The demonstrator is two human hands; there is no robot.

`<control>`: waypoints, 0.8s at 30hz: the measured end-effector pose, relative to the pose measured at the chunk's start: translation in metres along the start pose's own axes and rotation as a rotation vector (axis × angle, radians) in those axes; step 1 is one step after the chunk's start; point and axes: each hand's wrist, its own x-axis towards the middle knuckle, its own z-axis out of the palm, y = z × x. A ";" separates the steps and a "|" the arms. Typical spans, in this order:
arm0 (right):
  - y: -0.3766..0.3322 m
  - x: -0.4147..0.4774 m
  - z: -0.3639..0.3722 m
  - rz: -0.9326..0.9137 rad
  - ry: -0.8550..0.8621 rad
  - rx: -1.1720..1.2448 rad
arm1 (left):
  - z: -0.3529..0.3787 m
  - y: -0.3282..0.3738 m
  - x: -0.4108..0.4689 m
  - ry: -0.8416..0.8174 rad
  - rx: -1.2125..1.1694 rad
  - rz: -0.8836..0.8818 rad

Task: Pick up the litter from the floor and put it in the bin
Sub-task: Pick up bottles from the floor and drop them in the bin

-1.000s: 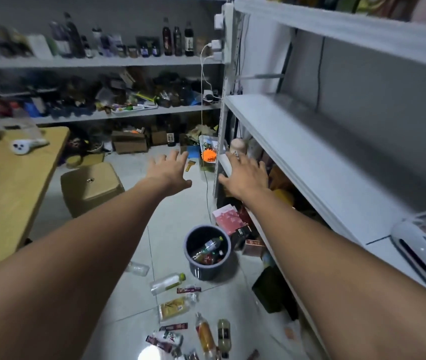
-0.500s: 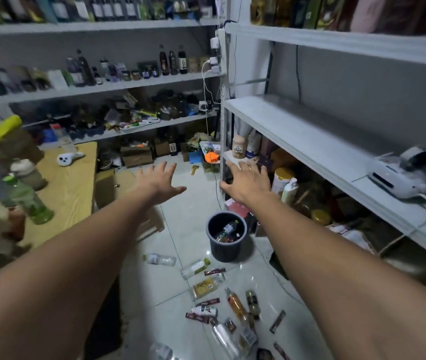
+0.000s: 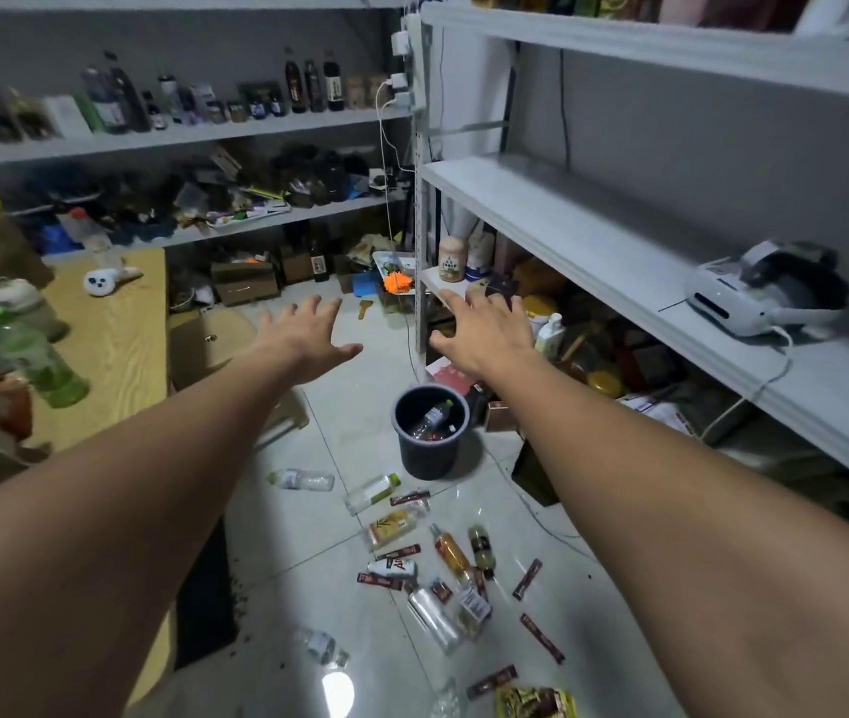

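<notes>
We see the litter (image 3: 443, 557), bottles and wrappers, strewn on the floor (image 3: 355, 406) just before the dark bin (image 3: 427, 458), while our left hand (image 3: 303, 331) and right hand (image 3: 490, 336) hover above, fingers spread, holding nothing.

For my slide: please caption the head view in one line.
Left hand and right hand stretch out, empty, above the bin and scattered bottles.

We stand in a cluttered storeroom. Beyond the left hand (image 3: 303, 331), grey metal shelves (image 3: 179, 136) carry rows of bottles (image 3: 308, 85), with cardboard boxes (image 3: 246, 283) beneath on the tiled floor (image 3: 355, 422). Right of the right hand (image 3: 487, 336), more shelving (image 3: 593, 235) holds jars (image 3: 604, 384); left of both, a wooden tabletop (image 3: 114, 344).
</notes>
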 end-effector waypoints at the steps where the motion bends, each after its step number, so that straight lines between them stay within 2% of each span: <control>1: 0.000 -0.004 0.002 -0.004 -0.004 -0.003 | 0.000 -0.001 -0.005 0.007 -0.007 -0.010; 14: 0.021 -0.076 0.032 -0.032 -0.039 -0.008 | 0.036 0.036 -0.071 0.006 -0.073 -0.060; 24: 0.021 -0.070 0.076 -0.007 -0.090 -0.044 | 0.071 0.050 -0.052 -0.035 -0.097 -0.023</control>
